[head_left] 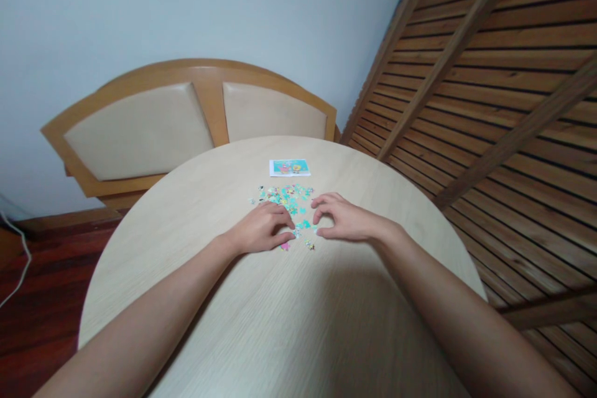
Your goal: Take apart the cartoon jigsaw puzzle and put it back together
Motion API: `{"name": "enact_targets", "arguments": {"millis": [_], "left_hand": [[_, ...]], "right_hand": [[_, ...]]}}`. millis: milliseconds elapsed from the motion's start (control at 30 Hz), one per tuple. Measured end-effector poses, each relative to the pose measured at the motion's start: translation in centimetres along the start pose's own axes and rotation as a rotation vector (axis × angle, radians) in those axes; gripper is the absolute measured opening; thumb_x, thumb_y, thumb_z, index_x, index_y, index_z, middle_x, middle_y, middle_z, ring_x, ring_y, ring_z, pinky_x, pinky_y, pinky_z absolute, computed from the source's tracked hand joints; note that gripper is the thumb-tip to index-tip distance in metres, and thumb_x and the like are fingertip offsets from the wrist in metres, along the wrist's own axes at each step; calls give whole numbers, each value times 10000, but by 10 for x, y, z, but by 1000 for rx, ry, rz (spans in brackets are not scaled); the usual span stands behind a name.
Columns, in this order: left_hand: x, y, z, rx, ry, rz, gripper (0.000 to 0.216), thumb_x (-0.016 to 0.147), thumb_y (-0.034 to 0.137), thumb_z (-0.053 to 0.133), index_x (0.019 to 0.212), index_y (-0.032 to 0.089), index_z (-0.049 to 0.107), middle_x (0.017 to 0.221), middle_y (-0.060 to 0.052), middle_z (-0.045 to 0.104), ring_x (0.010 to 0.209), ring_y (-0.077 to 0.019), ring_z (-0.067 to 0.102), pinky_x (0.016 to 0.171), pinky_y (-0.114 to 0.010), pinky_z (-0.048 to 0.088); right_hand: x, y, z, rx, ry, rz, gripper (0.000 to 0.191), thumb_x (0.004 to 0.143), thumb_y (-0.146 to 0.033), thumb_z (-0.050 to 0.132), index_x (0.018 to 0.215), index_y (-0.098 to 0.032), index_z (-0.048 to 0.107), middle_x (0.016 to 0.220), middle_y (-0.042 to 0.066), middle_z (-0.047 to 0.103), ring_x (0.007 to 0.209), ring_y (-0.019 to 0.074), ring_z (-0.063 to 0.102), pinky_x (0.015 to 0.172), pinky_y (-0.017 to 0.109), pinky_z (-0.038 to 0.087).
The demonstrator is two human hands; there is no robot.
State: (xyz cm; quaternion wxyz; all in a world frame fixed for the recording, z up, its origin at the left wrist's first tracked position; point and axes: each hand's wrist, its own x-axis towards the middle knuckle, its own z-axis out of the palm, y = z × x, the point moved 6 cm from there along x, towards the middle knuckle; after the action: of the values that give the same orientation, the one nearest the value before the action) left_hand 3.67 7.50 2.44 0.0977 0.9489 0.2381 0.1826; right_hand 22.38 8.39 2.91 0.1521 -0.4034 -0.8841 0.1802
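Note:
Several small jigsaw puzzle pieces (290, 204), mostly turquoise with some yellow and pink, lie scattered on the round table. My left hand (262, 227) rests at the near left of the pile, thumb and fingers curved with a gap between them. Its thumb tip is beside a pale puzzle piece (297, 233). Opposite it, my right hand (344, 217) makes a C shape, thumb and fingers apart, with the thumb by a light puzzle piece (315, 231). Between and below the hands lie a pink piece (285, 247) and a dark-and-yellow piece (310, 245).
A picture card (291, 167) with cartoon figures lies behind the pieces on the pale wooden table (261, 323). A padded headboard (214, 106) stands beyond the table's far edge. Slatted wood (489, 74) rises along the right, and a white cable (23, 249) hangs at far left.

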Motion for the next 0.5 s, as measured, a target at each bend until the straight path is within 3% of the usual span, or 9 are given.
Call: {"name": "enact_targets", "arguments": {"millis": [267, 400, 500], "left_hand": [[2, -4, 3, -80, 15, -44, 124, 946, 311, 673, 954, 196, 719, 971, -57, 723, 955, -227, 653, 896, -351, 443], [2, -7, 4, -95, 12, -85, 110, 907, 277, 717, 978, 192, 718, 979, -57, 727, 972, -238, 650, 919, -360, 446], [2, -6, 4, -94, 1, -82, 130, 894, 256, 724, 1009, 195, 729, 1007, -61, 725, 984, -243, 650, 926, -370, 447]], "right_hand": [[2, 2, -1, 36, 5, 34, 179, 722, -237, 825, 880, -219, 744, 1237, 95, 657, 1297, 311, 499, 1126, 470, 361], [7, -8, -1, 196, 26, 20, 53, 828, -243, 712, 859, -202, 724, 933, 44, 730, 990, 233, 650, 940, 372, 480], [13, -12, 6, 372, 73, 71, 120, 865, -241, 653, 937, -173, 722, 882, 37, 739, 826, 184, 677, 775, 296, 509]]}}
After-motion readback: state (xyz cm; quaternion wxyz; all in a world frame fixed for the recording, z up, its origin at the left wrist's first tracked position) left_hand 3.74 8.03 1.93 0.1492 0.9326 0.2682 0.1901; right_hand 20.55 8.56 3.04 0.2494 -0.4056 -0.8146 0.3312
